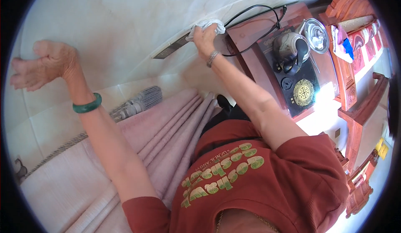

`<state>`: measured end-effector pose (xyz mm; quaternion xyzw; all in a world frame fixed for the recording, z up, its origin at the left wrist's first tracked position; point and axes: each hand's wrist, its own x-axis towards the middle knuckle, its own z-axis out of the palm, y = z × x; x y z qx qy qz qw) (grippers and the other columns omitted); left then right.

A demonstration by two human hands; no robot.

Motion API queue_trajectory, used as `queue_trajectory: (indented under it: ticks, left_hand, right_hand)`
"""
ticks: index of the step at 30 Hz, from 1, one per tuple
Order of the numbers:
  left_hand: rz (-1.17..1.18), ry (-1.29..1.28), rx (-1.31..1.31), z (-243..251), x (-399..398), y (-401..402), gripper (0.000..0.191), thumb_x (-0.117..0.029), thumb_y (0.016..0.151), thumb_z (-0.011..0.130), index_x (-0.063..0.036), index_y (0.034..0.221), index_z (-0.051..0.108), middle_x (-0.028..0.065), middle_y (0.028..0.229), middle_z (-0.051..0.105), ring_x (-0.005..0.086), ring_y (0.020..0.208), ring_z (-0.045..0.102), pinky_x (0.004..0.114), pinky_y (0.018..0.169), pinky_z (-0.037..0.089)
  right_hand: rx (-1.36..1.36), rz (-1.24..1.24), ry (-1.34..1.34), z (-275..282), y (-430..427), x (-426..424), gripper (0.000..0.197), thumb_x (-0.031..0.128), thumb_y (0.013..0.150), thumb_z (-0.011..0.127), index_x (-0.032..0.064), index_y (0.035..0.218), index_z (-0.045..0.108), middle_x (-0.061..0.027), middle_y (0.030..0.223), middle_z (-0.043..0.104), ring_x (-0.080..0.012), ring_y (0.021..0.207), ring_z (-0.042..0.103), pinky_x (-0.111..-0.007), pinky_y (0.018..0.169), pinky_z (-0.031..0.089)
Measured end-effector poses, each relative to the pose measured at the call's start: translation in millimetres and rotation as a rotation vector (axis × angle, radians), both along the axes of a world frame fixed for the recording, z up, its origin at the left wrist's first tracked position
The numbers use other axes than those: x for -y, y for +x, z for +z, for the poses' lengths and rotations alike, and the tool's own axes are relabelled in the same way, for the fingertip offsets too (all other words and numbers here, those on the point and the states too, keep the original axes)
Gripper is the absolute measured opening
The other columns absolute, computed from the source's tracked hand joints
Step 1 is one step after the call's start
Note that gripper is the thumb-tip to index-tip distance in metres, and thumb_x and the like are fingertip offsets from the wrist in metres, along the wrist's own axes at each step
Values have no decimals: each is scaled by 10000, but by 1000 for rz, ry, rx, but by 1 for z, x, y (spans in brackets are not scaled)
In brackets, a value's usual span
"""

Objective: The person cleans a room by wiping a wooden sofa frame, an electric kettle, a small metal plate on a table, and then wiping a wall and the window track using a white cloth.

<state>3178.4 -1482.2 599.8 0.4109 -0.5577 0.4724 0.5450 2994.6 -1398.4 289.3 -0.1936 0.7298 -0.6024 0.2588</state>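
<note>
My right hand (205,41) grips a crumpled white cloth (216,24) against the marble-patterned wall, over a dark strip (170,49) that looks like a power track. A patterned bracelet circles that wrist. At the far left, my left hand (44,65) is empty beside the tiled wall, thumb apart and fingers slightly bent; whether it touches the wall I cannot tell. A green bangle (87,103) sits on the left forearm. A pink curtain (156,129), gathered in folds, hangs below and between my arms, with a grey tassel (142,99) beside it.
Right of my right hand, a black cable (272,29) loops over a reddish wooden table (247,35). A metal kettle (289,48) stands there on a black tea-tray unit (289,92), near a round metal lid (316,35). Carved wooden chairs stand farther right. A wall hook (21,170) is at lower left.
</note>
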Motion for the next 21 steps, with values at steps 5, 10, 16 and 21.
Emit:
queue_trajectory:
  ticks: [5,10,16,21]
  left_hand:
    - [125,-16,-26,-17,18,6,603,-542,883,325,-53,1215,447,313,1365,309,543,1280,257,695,947,204]
    - [126,7,14,-5,4,8,566,-467,869,405,-52,1253,436,305,1363,315,510,1290,259,653,968,220]
    - [-13,47,261,-21,-31,18,568,-185,852,536,-14,1376,400,271,1431,320,429,1340,258,493,1078,188]
    - [-142,329,57,-48,-59,48,583,-393,859,512,-38,1307,398,304,1364,310,474,1299,270,582,1032,212]
  right_hand:
    - [21,108,-262,60,-62,-5,298,139,767,654,-54,894,465,-125,768,549,-203,698,531,-368,634,461]
    - [-418,-7,-728,158,-44,-2,393,52,757,635,-31,1115,494,-152,956,530,-254,839,519,-380,792,415]
    - [-827,170,-735,169,34,-13,490,27,716,668,8,1190,544,-193,1074,502,-316,934,532,-398,832,442]
    - [-763,785,-613,120,76,-20,528,37,653,674,173,1159,607,-212,1122,470,-375,1034,501,-432,787,481]
